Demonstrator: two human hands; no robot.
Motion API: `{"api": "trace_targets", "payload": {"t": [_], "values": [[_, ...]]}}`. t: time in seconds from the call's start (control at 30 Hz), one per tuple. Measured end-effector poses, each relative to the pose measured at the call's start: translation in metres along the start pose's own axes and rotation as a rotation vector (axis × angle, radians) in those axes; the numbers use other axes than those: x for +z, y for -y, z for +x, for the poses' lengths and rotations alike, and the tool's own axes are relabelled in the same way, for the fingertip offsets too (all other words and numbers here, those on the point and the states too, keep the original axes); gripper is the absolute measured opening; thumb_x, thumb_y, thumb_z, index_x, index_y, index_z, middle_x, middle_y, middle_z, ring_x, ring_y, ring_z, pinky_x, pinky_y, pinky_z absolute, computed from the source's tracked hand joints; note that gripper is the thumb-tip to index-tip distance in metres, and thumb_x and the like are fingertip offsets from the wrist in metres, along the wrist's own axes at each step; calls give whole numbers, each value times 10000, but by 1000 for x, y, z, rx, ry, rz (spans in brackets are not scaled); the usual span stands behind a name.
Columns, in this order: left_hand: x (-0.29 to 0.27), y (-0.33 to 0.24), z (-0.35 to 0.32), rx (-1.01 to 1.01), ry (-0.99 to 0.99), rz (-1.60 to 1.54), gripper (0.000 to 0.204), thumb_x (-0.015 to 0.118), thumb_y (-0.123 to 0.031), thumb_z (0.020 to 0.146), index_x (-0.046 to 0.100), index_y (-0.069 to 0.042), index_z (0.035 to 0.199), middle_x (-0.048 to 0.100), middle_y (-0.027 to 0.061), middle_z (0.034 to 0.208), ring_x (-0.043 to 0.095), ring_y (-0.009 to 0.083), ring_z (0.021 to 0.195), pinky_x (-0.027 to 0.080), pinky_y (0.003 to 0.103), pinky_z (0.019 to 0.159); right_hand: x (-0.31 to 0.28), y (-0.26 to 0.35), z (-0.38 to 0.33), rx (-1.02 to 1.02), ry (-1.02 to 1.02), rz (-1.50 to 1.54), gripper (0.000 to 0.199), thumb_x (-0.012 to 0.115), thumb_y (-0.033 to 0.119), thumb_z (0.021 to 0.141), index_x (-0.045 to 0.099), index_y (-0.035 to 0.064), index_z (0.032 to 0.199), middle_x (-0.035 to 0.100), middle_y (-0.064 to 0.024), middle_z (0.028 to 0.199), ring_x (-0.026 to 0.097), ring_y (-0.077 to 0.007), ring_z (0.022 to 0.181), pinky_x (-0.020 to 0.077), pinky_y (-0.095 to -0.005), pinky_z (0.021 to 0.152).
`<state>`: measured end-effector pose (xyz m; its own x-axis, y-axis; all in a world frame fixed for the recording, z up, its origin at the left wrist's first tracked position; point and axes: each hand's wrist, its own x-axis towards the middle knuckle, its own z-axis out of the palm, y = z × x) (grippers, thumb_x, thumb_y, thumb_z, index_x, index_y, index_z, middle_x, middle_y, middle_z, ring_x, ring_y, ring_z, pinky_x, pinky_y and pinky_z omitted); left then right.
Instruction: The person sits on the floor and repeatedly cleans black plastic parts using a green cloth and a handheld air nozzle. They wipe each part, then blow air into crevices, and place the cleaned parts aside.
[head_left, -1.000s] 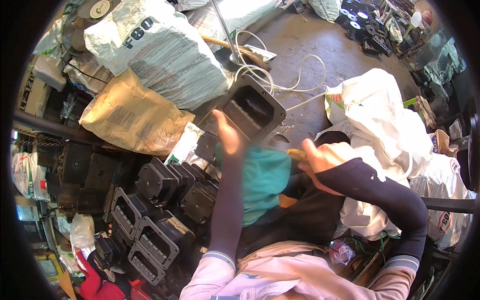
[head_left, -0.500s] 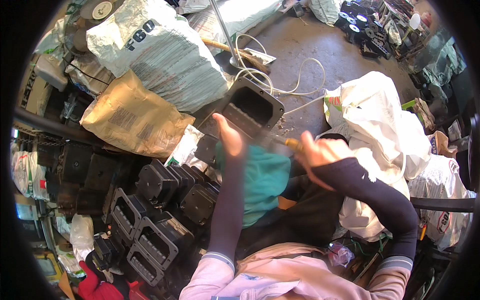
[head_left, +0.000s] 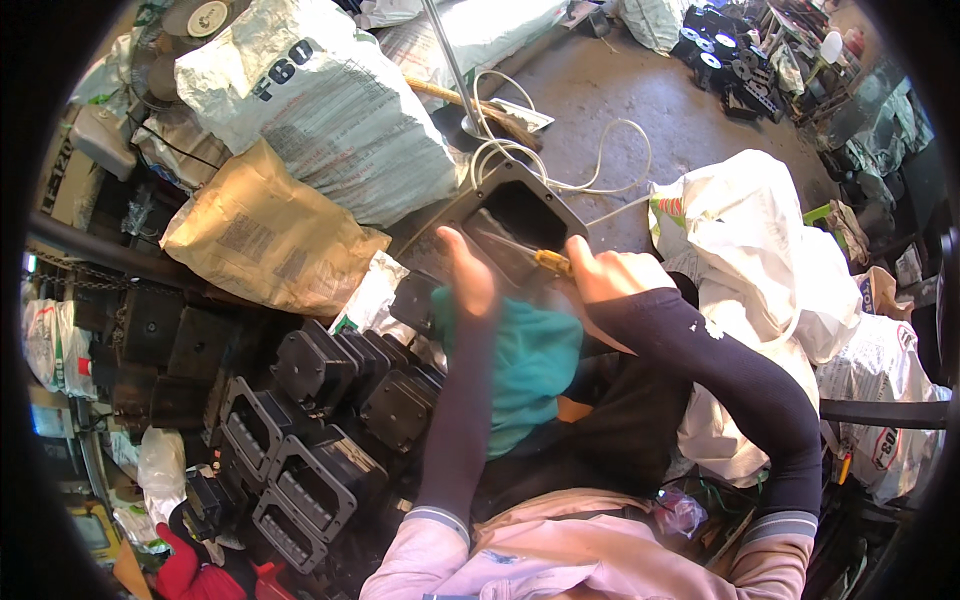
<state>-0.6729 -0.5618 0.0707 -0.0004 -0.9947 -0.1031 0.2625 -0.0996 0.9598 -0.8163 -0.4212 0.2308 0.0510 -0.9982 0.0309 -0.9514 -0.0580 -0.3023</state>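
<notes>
A black plastic housing, box-shaped with a flanged rim and a deep opening, is tilted up in front of me. My left hand grips its near left side, thumb up along the edge; the other fingers are hidden. In my right hand is a yellow-handled tool with a thin, blurred shaft. The shaft points left across the housing's near side; whether its tip touches cannot be made out. Below the housing, a green cloth lies over my lap.
Several similar black housings are stacked at my lower left. A brown paper sack and a big white sack lie beyond. White sacks stand on the right. A pale hose coils on the floor near a broom.
The housing has shifted slightly right and tilted differently. My right hand has moved left and up, bringing the yellow-handled tool across the housing's near side.
</notes>
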Motion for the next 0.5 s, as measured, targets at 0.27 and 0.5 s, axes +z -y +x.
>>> {"api": "trace_targets", "payload": {"t": [0.27,0.5], "values": [[5,-21,-13,-22,142,-138,665,412,-493,1051,472,85,1375,545,189,1365,528,236,1223,396,352,1072,-18,-13,29,143,-83,-29,167,519,198,946,536,39,995,677,-195,726,674,-372,627,529,-472,566],[10,-7,-13,132,119,110,493,717,-173,912,536,15,1331,531,126,1332,482,205,1261,385,353,1073,-29,-1,11,38,100,-24,187,550,172,920,526,5,1000,668,-200,701,678,-382,636,542,-468,589]]}}
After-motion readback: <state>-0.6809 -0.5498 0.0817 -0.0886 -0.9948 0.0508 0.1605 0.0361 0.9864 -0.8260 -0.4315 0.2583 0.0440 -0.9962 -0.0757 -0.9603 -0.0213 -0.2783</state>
